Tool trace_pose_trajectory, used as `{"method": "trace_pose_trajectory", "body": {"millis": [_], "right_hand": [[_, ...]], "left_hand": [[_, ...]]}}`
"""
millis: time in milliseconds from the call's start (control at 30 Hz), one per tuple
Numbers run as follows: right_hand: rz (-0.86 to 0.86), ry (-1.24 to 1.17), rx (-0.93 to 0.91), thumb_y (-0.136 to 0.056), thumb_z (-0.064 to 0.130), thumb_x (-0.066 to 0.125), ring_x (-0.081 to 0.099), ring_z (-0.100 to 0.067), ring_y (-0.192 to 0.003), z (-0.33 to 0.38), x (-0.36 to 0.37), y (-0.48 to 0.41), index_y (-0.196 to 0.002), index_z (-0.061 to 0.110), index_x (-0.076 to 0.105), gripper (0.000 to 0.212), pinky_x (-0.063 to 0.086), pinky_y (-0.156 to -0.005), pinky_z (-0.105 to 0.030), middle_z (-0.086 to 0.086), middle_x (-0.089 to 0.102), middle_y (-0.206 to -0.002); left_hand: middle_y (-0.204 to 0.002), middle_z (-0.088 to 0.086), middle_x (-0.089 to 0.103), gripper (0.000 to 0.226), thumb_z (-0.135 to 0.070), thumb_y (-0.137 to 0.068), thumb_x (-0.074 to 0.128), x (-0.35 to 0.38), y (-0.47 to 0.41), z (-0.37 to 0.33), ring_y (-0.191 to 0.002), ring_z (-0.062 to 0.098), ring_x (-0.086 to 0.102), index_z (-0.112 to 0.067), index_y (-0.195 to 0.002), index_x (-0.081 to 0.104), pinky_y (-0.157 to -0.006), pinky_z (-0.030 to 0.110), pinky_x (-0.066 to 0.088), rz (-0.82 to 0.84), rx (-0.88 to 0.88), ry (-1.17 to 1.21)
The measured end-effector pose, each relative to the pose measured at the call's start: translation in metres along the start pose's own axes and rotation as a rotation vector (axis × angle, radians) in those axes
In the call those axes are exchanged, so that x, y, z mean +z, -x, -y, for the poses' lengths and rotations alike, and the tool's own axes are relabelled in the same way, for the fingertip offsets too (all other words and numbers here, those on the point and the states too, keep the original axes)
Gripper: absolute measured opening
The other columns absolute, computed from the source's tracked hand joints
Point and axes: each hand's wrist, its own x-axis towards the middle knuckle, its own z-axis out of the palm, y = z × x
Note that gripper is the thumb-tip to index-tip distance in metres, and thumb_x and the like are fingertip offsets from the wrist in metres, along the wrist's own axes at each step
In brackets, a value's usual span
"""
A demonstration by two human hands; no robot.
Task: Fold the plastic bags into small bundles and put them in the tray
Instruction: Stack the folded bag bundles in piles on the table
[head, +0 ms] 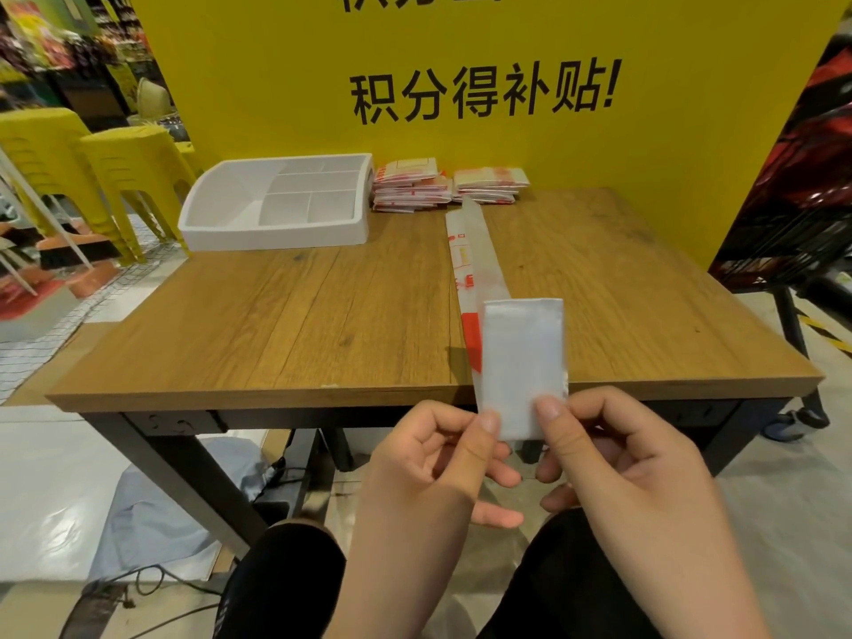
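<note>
A white and red plastic bag (pixel 479 265), folded into a long narrow strip, lies on the wooden table (pixel 286 325) and reaches toward me. Its near end is folded back into a white rectangular flap (pixel 523 357) that stands up over the table's front edge. My left hand (pixel 428 458) pinches the flap's lower left corner between thumb and fingers. My right hand (pixel 613 458) pinches its lower right corner. The white tray (pixel 276 205), divided into several compartments, stands at the back left of the table with nothing in it.
Two stacks of flat red and white bags (pixel 410 186) (pixel 488 184) lie at the back of the table against a yellow sign board (pixel 461 62). Yellow stools (pixel 133 177) stand to the left. A dark cart (pixel 793 177) stands at the right. My knees are under the table's edge.
</note>
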Motion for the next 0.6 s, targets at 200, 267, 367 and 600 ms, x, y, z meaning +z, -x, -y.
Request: {"method": "trace_pose_trajectory", "body": {"millis": [200,267,367,600], "right_hand": [[-0.096,-0.082,0.027,-0.081,0.025,0.077,0.063,-0.02,-0.052,-0.003,0.009,0.0,-0.089,0.017,0.061,0.02,0.056,-0.049,-0.033,-0.01,0.063,-0.064],[-0.101,-0.08,0.015,-0.082,0.023,0.077,0.063,-0.021,-0.052,-0.004,0.009,-0.001,-0.094,0.021,0.061,0.02,0.055,-0.05,-0.032,-0.009,0.064,-0.064],[-0.102,-0.095,0.005,-0.083,0.02,0.077,0.062,-0.02,-0.052,-0.006,0.01,-0.002,-0.096,0.025,0.064,0.019,0.054,-0.05,-0.03,-0.011,0.061,-0.065],[-0.183,-0.081,-0.029,-0.085,0.021,0.075,0.06,-0.019,-0.048,-0.01,0.013,0.001,-0.09,0.022,0.073,0.006,0.052,-0.049,-0.025,-0.008,0.061,-0.057]], "left_hand": [[-0.07,0.011,0.07,0.02,-0.022,-0.088,0.072,0.005,0.001,0.001,-0.058,0.018,0.067,-0.003,-0.087,0.065,-0.049,0.035,0.058,-0.053,-0.047,0.042],[-0.07,0.013,0.07,0.019,-0.019,-0.088,0.072,0.005,0.001,0.001,-0.055,0.018,0.066,-0.003,-0.089,0.061,-0.048,0.035,0.057,-0.065,-0.049,0.055],[-0.071,0.014,0.07,0.017,-0.015,-0.09,0.071,0.005,0.002,0.001,-0.055,0.019,0.065,-0.006,-0.093,0.057,-0.048,0.035,0.057,-0.077,-0.038,0.074],[-0.07,0.008,0.068,0.009,-0.01,-0.093,0.066,0.006,0.003,0.005,-0.057,0.019,0.062,-0.017,-0.096,0.062,-0.048,0.038,0.057,-0.061,0.032,0.023]]}}
